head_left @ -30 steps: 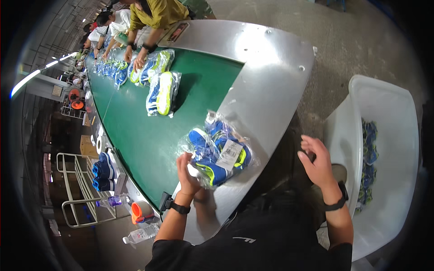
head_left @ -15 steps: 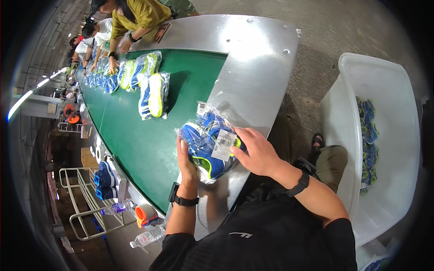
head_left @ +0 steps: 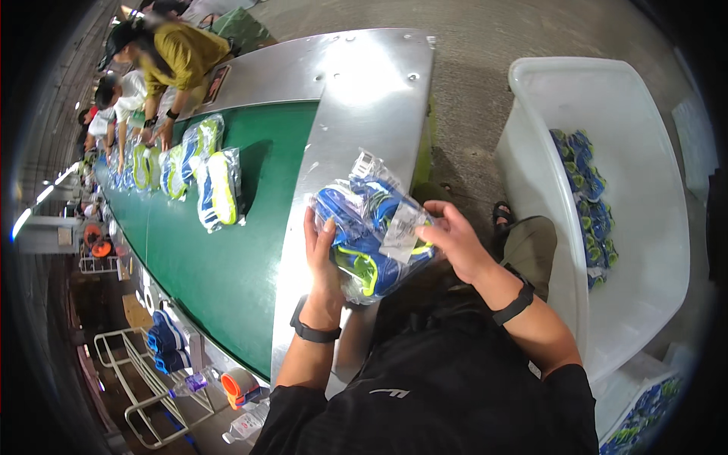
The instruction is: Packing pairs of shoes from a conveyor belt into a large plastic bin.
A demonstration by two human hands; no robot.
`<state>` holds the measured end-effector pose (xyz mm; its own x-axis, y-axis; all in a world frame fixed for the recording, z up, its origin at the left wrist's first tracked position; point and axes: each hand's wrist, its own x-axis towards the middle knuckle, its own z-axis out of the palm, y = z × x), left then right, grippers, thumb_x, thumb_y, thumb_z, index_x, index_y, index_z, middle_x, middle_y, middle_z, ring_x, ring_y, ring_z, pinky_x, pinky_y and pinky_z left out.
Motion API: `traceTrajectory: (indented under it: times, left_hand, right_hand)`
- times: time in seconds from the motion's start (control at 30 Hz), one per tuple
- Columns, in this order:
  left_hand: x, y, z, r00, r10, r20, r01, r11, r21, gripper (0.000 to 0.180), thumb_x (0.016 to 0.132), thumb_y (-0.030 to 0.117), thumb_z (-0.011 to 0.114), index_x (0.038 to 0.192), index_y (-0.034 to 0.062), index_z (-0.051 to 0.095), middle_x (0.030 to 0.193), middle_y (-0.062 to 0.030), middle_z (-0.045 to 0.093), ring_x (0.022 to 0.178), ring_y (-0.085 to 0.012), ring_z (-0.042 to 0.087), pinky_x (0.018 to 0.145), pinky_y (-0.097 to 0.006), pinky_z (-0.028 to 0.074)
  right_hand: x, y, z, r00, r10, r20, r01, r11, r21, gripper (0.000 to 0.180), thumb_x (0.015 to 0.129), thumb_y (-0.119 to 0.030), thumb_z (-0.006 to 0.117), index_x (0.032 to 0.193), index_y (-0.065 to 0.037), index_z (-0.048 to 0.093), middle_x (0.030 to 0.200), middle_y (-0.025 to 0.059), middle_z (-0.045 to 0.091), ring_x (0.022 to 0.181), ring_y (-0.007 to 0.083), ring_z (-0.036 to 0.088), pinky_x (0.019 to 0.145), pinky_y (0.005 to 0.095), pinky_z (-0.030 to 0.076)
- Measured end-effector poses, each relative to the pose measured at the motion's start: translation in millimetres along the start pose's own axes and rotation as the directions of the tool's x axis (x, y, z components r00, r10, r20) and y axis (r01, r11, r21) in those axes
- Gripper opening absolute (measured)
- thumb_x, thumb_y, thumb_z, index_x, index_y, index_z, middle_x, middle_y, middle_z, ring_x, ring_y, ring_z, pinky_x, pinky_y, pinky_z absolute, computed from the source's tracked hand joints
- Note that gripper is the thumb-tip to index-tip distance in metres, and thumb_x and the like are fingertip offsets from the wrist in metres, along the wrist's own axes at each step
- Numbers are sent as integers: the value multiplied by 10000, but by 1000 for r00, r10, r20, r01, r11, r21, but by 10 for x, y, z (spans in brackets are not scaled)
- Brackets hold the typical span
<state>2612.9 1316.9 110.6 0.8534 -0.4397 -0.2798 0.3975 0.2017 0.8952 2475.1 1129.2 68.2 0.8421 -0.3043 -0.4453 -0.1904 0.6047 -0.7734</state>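
Item one: blue-and-lime bagged shoes [head_left: 370,267], white label [head_left: 399,233] uppermost, at the desk's [head_left: 364,98] near edge, your left grip [head_left: 322,262] curled round one flank, thumb on top, your right grip [head_left: 462,246] pressed to the opposite flank beside the label; this two-sided clasp likely keeps slick plastic from sliding. Item two: loose packets [head_left: 222,188] on the green belt [head_left: 193,280], soles up, ahead to your left. Item three: white bin [head_left: 644,220] at your right, its stacked shoes [head_left: 595,216] lined along one wall, presumably to save room.
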Motion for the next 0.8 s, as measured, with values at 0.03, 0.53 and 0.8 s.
traceTrajectory:
  times: [0.03,0.53,0.8]
  left_hand:
    - [26,77,140,996,-71,-57,73,997,35,808,972,255,639,1608,33,192,1490,-189,457,1282,-268,545,1051,-387,486]
    - [602,-191,628,955,-242,173,203,955,218,471,1018,255,608,1424,28,533,1248,-77,643,1125,-174,605,889,-334,521]
    - [804,-428,11,998,-47,49,34,969,244,252,1026,165,620,1231,26,573,1039,-98,679,799,-111,621,584,-209,477]
  right_hand:
    - [-14,-50,-56,998,-45,-33,47,998,46,647,888,-212,756,1389,37,431,1058,78,595,948,122,613,803,279,520]
    - [-428,-593,-910,988,-114,-102,153,753,640,367,1000,-336,568,1199,-42,661,1085,87,747,986,200,724,918,375,569]
    - [-1064,-922,-2342,737,-307,-602,634,621,460,334,977,-350,615,1186,-89,626,1120,46,710,1016,204,692,920,413,552]
